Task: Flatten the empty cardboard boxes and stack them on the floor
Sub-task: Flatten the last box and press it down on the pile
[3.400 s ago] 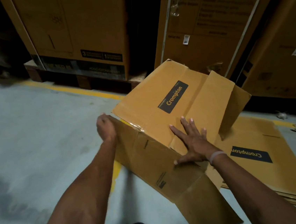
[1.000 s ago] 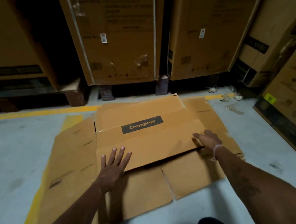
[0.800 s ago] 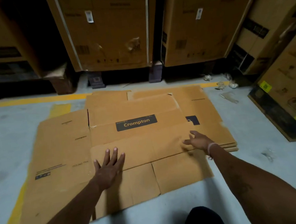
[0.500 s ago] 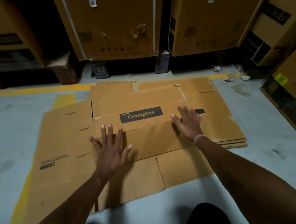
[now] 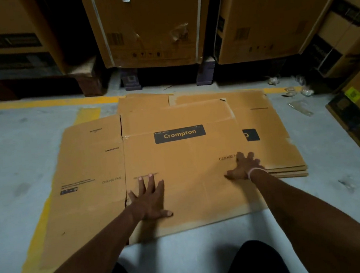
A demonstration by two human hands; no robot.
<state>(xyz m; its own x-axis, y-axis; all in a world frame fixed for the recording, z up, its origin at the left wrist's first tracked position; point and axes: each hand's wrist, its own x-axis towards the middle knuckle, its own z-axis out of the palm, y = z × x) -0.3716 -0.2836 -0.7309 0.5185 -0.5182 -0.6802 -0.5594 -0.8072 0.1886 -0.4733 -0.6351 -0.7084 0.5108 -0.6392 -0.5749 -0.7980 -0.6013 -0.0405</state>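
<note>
- The floor (image 5: pixel 15 167) is grey concrete with a yellow line (image 5: pixel 38 104) running across the far side; tall cartons (image 5: pixel 147 24) stand behind it on blocks.
- The stack (image 5: pixel 288 165) of flattened boxes lies on the floor in front of me, its layered edges showing at the right.
- My box (image 5: pixel 183 158) lies flat on top of that stack, "Crompton" label up, shifted left so it overhangs the stack toward me; its side panel (image 5: pixel 93 167) spreads out onto the floor and the yellow marking.
- My left hand (image 5: pixel 150 198) lies palm-down on the box's near left part, fingers straight and spread, holding nothing.
- My right hand (image 5: pixel 243 166) presses flat near the box's right edge, fingers splayed, gripping nothing.
- I judge this as the end of flattening: both palms are smoothing the board down.
- Next, I'd say, the box needs sliding right to square with the stack, then I lift off and fetch another.
</note>
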